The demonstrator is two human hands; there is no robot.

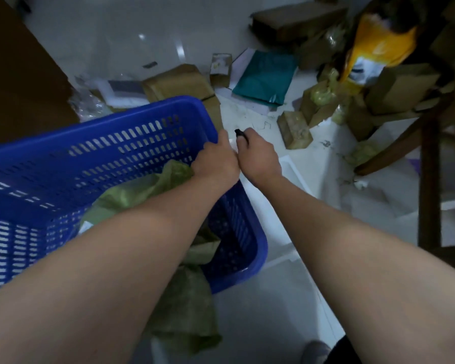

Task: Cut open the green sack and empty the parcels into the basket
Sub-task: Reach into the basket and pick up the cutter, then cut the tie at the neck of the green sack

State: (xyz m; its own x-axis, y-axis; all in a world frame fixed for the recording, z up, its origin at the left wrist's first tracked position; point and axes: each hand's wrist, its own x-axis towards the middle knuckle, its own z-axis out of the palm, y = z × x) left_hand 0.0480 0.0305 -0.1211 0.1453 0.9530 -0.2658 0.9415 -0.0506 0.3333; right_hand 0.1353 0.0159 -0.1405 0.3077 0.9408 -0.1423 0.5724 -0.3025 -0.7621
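The blue basket (95, 164) stands tilted on the pale floor (273, 306), left of both hands. The green sack (184, 306) lies crumpled inside it and spills over its near rim, below the left hand (217, 160). That hand's fingers (213, 143) are curled tight over the basket's far right corner. Touching it, just to the right, the right hand (258, 156) is closed in a fist around a small black tool (241, 134), whose tip sticks out above the knuckles. Beyond the fingers, brown cardboard parcels (179, 81) and a teal mailer (265, 77) lie scattered on the floor.
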